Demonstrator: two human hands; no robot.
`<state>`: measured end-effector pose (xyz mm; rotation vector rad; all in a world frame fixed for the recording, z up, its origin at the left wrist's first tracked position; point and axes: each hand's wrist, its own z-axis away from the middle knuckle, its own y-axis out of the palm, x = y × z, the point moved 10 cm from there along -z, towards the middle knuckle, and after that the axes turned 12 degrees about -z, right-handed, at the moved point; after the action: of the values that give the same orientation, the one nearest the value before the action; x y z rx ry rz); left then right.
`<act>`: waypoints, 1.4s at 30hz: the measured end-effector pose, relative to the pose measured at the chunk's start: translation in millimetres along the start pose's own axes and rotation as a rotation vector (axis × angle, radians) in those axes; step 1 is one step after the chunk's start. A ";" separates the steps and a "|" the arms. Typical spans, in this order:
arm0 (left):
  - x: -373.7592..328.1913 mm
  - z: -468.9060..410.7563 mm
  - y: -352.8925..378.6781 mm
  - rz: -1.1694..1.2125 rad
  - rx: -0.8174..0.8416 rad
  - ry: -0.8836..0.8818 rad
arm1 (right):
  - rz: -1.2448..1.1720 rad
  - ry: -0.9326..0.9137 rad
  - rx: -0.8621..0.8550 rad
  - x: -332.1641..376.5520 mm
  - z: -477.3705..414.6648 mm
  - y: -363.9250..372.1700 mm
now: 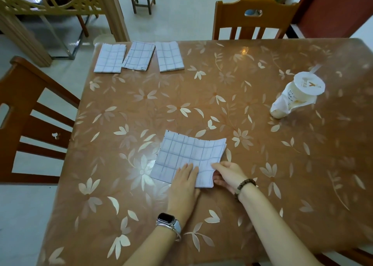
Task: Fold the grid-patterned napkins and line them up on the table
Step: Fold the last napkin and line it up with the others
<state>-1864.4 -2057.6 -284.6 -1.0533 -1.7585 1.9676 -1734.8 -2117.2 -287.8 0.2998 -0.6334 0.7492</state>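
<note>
Presently, the white cloth napkin (187,156) with a thin blue-grey grid lies on the near middle of the brown glossy table (262,165), whose cover is printed with pale flowers. It is folded at least once, and its far right corner curls slightly upward. The left hand (184,187) rests flat on the napkin's near edge, fingers straight and together. The right hand (228,175) pinches the near right edge, thumb on top and fingers curled beneath; it appears to hold more than one layer, though the view does not settle this. Three folded napkins (139,56) of the same pattern lie in a row at the far left corner, the left two touching, the third just beside. A black smartwatch (167,221) sits on the left wrist, a brown bead bracelet (245,186) on the right. A white sealed drink cup (296,94) in a thin plastic bag stands at the right, well apart. Wooden chairs stand at the far side (254,19) and the left side (30,104).
</note>
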 end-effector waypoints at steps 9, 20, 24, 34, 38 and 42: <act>24.0 13.5 -14.4 0.443 0.055 -0.133 | 0.129 -0.285 -0.174 24.5 -12.4 -26.3; 86.5 59.4 -20.8 0.555 0.167 -0.191 | 0.952 -0.657 0.412 30.0 -4.7 53.0; 95.7 72.2 -32.9 0.627 0.145 -0.296 | 1.029 -0.634 0.529 4.5 -2.1 68.6; 128.3 77.4 -42.7 0.768 -0.043 -0.600 | 0.796 -0.505 0.448 -7.0 0.4 57.7; 143.0 74.3 -42.0 0.719 -0.120 -0.671 | 0.677 -0.547 0.244 6.8 -7.9 52.8; 156.4 68.7 -44.2 0.614 -0.168 -0.763 | 0.647 -0.489 0.140 5.6 -18.0 52.7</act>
<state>-2029.6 -1996.3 -293.8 -1.0607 -2.1684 2.9354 -1761.5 -2068.8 -296.5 0.4180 -1.1705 1.3630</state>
